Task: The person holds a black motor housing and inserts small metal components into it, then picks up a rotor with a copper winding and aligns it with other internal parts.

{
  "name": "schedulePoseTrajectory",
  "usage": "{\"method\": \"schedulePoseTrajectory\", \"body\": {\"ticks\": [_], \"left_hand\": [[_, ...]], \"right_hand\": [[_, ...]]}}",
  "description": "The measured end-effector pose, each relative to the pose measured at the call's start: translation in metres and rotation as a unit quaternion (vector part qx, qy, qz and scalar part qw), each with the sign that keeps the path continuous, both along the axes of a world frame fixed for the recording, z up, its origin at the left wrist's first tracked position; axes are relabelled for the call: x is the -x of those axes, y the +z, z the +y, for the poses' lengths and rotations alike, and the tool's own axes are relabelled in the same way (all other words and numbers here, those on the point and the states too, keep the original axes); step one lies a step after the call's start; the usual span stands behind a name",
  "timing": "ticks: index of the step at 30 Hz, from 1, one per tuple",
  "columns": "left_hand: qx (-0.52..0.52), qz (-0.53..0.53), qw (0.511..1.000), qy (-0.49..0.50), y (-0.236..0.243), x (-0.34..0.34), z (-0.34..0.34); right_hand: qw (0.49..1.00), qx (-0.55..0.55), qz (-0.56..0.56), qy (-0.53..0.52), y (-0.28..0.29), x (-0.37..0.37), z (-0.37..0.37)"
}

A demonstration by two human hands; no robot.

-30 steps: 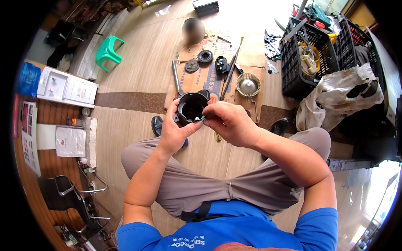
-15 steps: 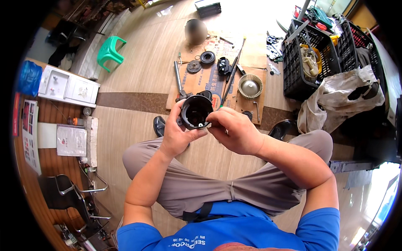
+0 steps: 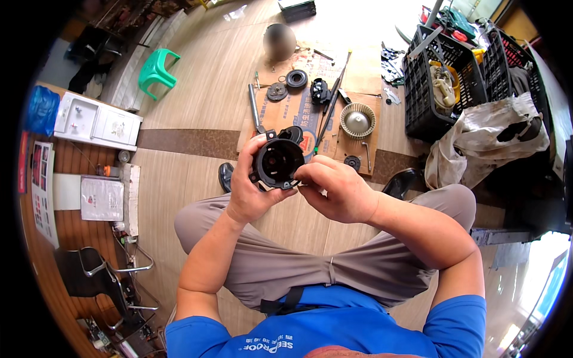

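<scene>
My left hand [image 3: 249, 190] is wrapped round a black, cup-shaped motor housing [image 3: 278, 163] from its left and near side. The housing's open mouth faces up, showing a dark hollow inside, and small lugs stick out from its rim. At the right of that rim, my right hand [image 3: 338, 190] has its fingers curled in and pressed together, the fingertips touching the edge. Anything pinched between them is hidden. Beyond the housing, on the cardboard [image 3: 280, 122], lie a cage-like blower wheel [image 3: 357, 121], a black ring [image 3: 296, 80], a dark disc [image 3: 277, 92] and a black part [image 3: 320, 92].
A metal bar [image 3: 255, 108] and a long thin rod [image 3: 337, 89] lie on the cardboard. Black crates [image 3: 433, 113] stand at the right beside a stained cloth [image 3: 477, 140]. A green stool [image 3: 158, 73] is far left, with a white water dispenser [image 3: 98, 123] nearer.
The motor housing has turned and tilted slightly in my left hand, so its lugs show more. A small white spot at its near inner rim no longer shows. My right hand stays at the rim.
</scene>
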State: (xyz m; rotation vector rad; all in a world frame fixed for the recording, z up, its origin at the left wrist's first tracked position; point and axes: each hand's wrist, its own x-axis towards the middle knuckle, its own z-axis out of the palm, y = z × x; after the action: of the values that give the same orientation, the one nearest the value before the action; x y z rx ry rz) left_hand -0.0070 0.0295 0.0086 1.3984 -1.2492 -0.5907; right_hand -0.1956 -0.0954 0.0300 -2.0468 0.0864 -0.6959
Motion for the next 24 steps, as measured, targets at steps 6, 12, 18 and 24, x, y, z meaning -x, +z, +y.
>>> {"method": "schedulePoseTrajectory", "body": {"ticks": [6, 12, 18, 24], "left_hand": [[0.023, -0.063, 0.998, -0.014, 0.003, -0.005, 0.0], [0.023, -0.049, 0.998, -0.023, 0.002, -0.004, 0.0], [0.015, -0.011, 0.999, -0.027, 0.009, 0.0, -0.001], [-0.016, 0.038, 0.999, -0.022, 0.01, 0.004, 0.001]], "right_hand": [[1.0, 0.005, -0.006, 0.009, -0.004, -0.001, 0.002], [0.999, 0.01, -0.048, -0.005, -0.007, -0.003, 0.004], [0.998, 0.02, -0.052, -0.012, -0.007, -0.001, 0.003], [0.998, 0.037, -0.058, -0.013, -0.01, -0.004, 0.001]]}}
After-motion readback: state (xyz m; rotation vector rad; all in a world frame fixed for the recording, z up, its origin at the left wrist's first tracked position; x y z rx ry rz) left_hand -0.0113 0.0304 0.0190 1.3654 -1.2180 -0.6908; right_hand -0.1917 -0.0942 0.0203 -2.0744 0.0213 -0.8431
